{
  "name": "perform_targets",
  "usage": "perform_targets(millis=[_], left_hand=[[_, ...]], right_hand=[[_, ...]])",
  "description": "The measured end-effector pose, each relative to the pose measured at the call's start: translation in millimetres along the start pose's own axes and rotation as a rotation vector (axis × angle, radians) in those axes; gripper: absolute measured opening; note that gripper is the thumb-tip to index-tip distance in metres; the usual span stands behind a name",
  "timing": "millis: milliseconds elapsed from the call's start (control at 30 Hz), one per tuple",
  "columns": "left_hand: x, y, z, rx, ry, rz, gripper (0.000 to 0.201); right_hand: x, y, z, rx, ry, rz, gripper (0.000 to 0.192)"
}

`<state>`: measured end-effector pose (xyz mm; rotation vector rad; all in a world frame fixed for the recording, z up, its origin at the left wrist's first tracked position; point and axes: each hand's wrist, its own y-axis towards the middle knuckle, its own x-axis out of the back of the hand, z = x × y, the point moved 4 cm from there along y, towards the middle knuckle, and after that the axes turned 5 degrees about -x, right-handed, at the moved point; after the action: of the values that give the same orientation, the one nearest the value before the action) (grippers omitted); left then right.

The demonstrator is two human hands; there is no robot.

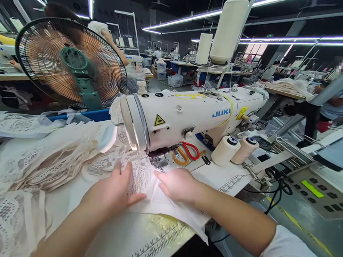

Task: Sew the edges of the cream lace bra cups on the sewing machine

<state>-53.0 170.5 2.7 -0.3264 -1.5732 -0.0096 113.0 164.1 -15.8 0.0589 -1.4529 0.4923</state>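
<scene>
A white lace fabric piece (pixel 142 175) lies under the head of a white sewing machine (pixel 172 117), its plain part (pixel 163 203) spreading toward the table's front edge. My left hand (pixel 113 187) rests flat on the lace with fingers spread, left of the needle area. On the right, my right hand (pixel 176 183) pinches the edge of the fabric between thumb and fingers, close to the presser foot. The needle itself is hidden behind the machine head and cloth.
Scissors with red and orange handles (pixel 190 150) lie behind my right hand. Two thread cones (pixel 226 150) stand at the right. Lace pieces (pixel 60 157) are heaped on the left. A large fan (pixel 74 58) and another person are beyond; a control panel (pixel 317 190) is at right.
</scene>
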Motion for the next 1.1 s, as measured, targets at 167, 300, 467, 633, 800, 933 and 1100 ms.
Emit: perform_targets(millis=[167, 300, 467, 633, 800, 933, 1100], left_hand=[[-0.7, 1.7, -4.2, 0.022, 0.114, 0.145, 0.08], [-3.6, 12.6, 4.2, -0.015, 0.053, 0.109, 0.082], [-10.6, 27.2, 24.0, -0.109, -0.097, 0.063, 0.086], [-10.8, 39.0, 39.5, -0.208, -0.164, -0.047, 0.084], [-10.9, 41.0, 45.1, -0.171, -0.117, -0.065, 0.083], [-12.6, 38.6, 44.0, -0.123, -0.106, 0.011, 0.085], [-10.7, 35.4, 41.2, -0.107, -0.099, 0.036, 0.086]], right_hand=[[-0.4, -2.3, -1.1, -0.011, 0.005, 0.045, 0.053], [-2.7, -3.8, -2.1, -0.021, 0.013, 0.037, 0.052], [-5.3, -3.0, -2.2, -0.017, 0.031, 0.017, 0.053], [-5.6, -3.0, -0.5, -0.039, 0.028, 0.038, 0.053], [-6.4, -3.2, 0.2, -0.048, 0.032, 0.016, 0.051], [-9.1, -2.5, -0.7, -0.04, 0.043, 0.002, 0.052], [-8.7, -3.0, -1.4, -0.042, 0.054, 0.005, 0.052]])
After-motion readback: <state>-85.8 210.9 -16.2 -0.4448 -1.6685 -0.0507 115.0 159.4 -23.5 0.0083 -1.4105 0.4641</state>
